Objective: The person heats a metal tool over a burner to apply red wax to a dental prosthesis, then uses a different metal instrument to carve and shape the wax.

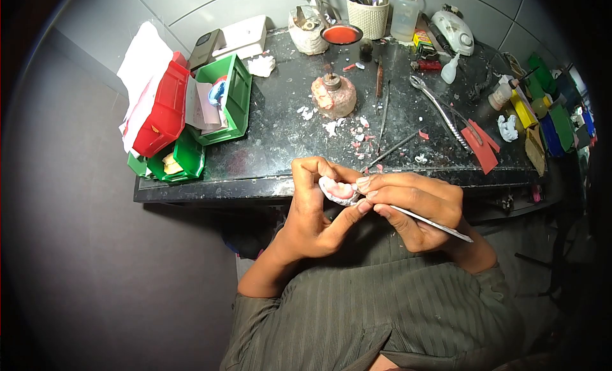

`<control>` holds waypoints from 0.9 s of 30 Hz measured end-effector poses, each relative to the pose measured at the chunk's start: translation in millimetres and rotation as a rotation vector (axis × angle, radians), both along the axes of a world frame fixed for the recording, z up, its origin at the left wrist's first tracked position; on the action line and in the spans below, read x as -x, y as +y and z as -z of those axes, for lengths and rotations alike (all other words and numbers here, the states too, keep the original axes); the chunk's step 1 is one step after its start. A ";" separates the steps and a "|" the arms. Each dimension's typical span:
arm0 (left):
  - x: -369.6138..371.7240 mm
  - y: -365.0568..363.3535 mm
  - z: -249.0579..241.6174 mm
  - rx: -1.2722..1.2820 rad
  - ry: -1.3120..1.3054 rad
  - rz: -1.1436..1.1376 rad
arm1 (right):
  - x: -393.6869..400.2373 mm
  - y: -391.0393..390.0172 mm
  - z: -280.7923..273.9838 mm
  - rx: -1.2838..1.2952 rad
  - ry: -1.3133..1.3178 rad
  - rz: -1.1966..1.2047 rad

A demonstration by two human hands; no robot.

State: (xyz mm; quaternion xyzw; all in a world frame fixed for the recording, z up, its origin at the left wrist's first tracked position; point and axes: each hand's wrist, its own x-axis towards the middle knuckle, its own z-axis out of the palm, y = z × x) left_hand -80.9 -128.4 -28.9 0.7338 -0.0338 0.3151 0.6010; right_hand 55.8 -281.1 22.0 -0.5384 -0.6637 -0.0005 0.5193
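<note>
On the near side of the pink-crusted jar, the left hand holds a small white-and-pink piece, thumb and fingers closed about its edge. Nearer the person than the jar and to its right, the right hand pinches a slender tool, whose far end points at the piece; the fingertips hide whether it makes contact. Principal hazard: the tool may skid off the curved surface and gouge the pink layer or jab the left thumb, since the two grips nearly meet there. Too firm a squeeze could chip the white edge; too slack a grip could drop the piece, which appears to have no other support. Loose scraps on the worktop, right of the jar and slightly nearer, could cling to the pink layer should it be soft.
</note>
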 end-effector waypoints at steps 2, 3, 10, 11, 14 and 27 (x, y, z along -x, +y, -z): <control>-0.4 0.8 2.2 0.009 0.009 0.009 | -1.8 0.6 -0.8 -0.010 0.004 0.001; -0.8 1.4 3.6 0.050 -0.019 0.048 | -3.6 0.6 -1.0 -0.014 0.012 0.045; -2.8 3.7 -0.7 0.137 0.003 0.127 | -13.6 5.3 3.8 0.002 0.221 0.036; -4.6 4.0 -1.1 0.145 -0.010 0.143 | -13.5 5.8 4.4 0.012 0.250 0.002; -4.7 7.2 0.8 0.104 0.012 0.186 | -5.8 7.1 9.0 0.029 0.448 -0.052; -6.5 8.2 -0.9 0.056 0.010 0.198 | -5.2 5.9 11.1 0.109 0.534 -0.066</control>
